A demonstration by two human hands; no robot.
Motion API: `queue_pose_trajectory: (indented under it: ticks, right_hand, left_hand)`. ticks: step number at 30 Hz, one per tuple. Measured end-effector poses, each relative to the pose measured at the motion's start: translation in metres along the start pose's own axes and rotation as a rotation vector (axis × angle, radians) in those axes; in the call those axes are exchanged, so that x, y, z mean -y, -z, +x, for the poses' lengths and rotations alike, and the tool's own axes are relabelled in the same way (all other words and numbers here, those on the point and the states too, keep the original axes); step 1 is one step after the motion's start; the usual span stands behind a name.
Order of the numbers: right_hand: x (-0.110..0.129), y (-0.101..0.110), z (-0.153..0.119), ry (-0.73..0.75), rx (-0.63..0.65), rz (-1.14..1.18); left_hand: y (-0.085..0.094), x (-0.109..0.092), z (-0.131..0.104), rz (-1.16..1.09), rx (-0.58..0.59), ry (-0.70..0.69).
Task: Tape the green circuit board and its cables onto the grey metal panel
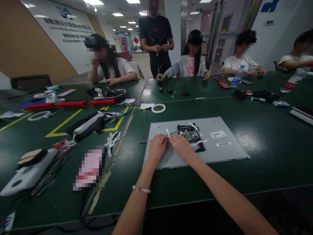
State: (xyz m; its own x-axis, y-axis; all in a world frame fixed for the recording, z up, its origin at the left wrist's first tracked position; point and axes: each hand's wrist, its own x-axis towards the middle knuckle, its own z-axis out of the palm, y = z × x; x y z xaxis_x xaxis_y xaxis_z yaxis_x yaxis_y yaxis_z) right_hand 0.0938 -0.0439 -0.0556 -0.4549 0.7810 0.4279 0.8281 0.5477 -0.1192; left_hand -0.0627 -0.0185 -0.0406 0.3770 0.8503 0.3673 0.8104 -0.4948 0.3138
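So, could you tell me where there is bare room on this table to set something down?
Bare dark green tabletop lies right of the flat grey metal panel and before it. The left side, round the yellow floor-tape lines, is crowded.

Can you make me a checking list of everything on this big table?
Surface: dark green table, yellow lines on the left.
Job's things: flat grey metal panel carrying a small green circuit board and white tape strips.
Clutter: white tape roll, long red strip, plastic water bottle.
Hands: left hand and right hand side by side on the panel, pinching something small.
Cables: coloured wires.
Surroundings: other people seated opposite, one standing.
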Motion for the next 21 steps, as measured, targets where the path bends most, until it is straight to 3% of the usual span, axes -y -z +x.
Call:
queue_pose_trajectory:
  ticks: [7, 12, 21]
  right_hand:
    - [0.002, 0.007, 0.003, -0.012, 0.067, 0.013]
    - [0.007, 0.016, 0.002, -0.009, 0.098, 0.026]
    - [0.033, 0.028, -0.039, -0.062, 0.166, 0.082]
  left_hand:
    - [-0.004, -0.003, 0.001, -0.023, -0.054, 0.009]
    - [-0.004, -0.003, 0.002, 0.074, 0.094, -0.034]
    - [-0.003, -0.014, 0.000, 0.206, 0.091, 0.029]
